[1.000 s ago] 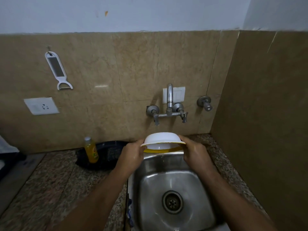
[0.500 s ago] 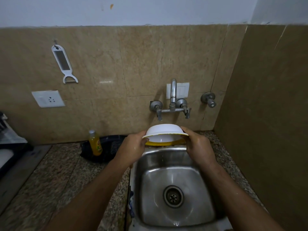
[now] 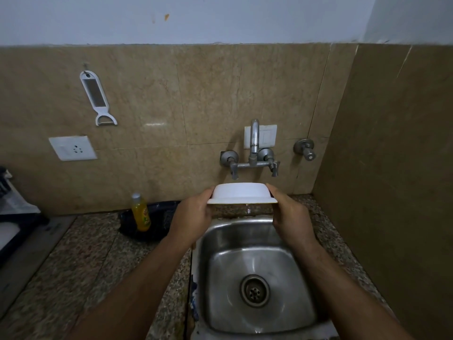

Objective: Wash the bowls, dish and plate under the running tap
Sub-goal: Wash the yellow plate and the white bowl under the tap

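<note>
Bowl (image 3: 241, 194) now level, yellow underside hidden

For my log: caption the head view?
Both hands, left hand and right hand, hold a white bowl upside down over the sink, below the tap.

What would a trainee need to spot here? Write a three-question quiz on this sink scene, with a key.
1. True or false: the white bowl is held upside down, rim downward.
2. Which hands hold the bowl? A) left hand only B) right hand only C) both hands
3. Fill in: the yellow bottle stands on the counter to the ____ of the steel sink.

Key
1. True: its rim faces down over the back edge of the sink.
2. C: the left hand grips the left rim, the right hand the right rim.
3. left
</note>
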The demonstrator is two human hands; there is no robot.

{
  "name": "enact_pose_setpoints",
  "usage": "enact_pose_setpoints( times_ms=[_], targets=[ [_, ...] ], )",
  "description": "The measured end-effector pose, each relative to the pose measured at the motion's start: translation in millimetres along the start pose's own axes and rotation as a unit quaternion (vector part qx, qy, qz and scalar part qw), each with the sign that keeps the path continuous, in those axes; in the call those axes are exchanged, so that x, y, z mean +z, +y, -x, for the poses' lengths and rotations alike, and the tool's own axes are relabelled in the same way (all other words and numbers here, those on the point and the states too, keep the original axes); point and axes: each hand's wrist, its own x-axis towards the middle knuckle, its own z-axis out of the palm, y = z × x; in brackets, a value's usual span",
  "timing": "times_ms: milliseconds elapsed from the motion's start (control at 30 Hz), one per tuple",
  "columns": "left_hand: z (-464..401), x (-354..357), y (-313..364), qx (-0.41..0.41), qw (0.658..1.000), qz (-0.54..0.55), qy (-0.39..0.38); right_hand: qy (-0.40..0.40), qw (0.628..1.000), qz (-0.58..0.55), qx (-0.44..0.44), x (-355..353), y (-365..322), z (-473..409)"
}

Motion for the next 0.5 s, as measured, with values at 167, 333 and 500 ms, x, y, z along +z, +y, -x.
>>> enact_pose_setpoints(
  times_ms=[167, 333, 500],
  targets=[
    [6, 2, -9, -0.016, 0.999, -0.003, -0.029, -0.029, 0.999, -0.016, 0.018, 5, -3, 6],
    [6, -4, -9, -0.018, 0.999, -0.011, -0.024, -0.014, 1.0, -0.012, 0.012, 4, -7, 3],
    [8, -8, -6, 0.008, 0.999, -0.025, 0.032, 0.036, 0.999, -0.013, -0.019, -1, -12, 1]
  ],
)
